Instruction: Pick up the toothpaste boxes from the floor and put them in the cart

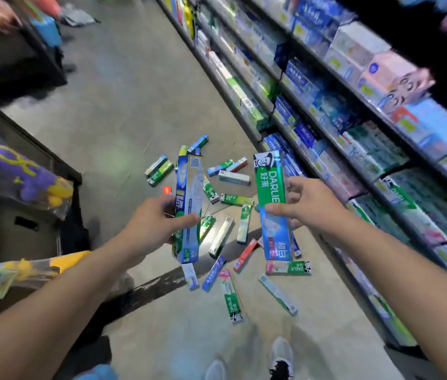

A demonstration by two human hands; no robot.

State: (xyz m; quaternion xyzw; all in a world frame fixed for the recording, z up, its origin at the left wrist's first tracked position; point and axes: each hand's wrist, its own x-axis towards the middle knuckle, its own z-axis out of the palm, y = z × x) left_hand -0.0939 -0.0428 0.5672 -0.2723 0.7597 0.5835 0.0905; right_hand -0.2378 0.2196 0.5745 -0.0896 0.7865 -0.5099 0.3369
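My left hand grips a long blue and green toothpaste box, held upright above the floor. A green and blue Darlie toothpaste box stands upright in the grip of my right hand. Below both hands, several toothpaste boxes lie scattered on the grey floor between me and the shelf. The black cart stands at the left, its dark frame beside my left forearm, with packaged goods lying on it.
Shelves packed with toothpaste boxes run along the right side of the aisle. Packaged purple and yellow toys lie on the cart at the left. My shoes show at the bottom. The aisle floor stretches ahead, with a display stand far left.
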